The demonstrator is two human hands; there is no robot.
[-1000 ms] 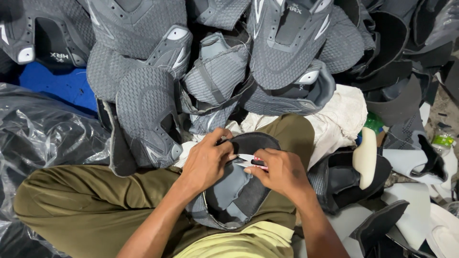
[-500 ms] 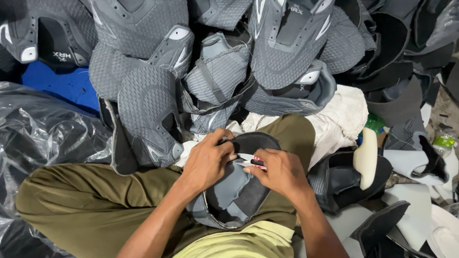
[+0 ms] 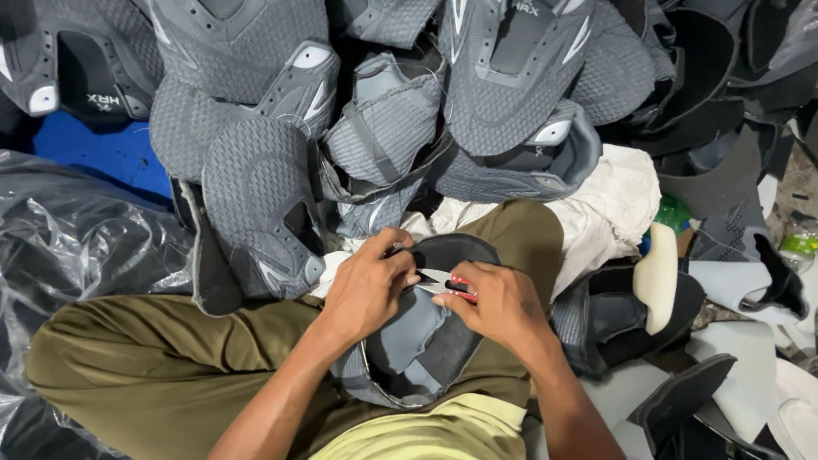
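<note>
Shoe upper [image 3: 426, 341] on my lap, left hand [image 3: 368, 290] pinching its rim, right hand [image 3: 498, 302] gripping small snips [image 3: 445, 281] w/ red handle. Keep rim taut, blades flat, tiny cuts only.

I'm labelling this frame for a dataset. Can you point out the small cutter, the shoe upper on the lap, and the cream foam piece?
small cutter [image 3: 445, 282], head view, on its pale blade.
shoe upper on the lap [image 3: 417, 345], head view, on its grey lining.
cream foam piece [image 3: 657, 274], head view, on its middle.
</note>
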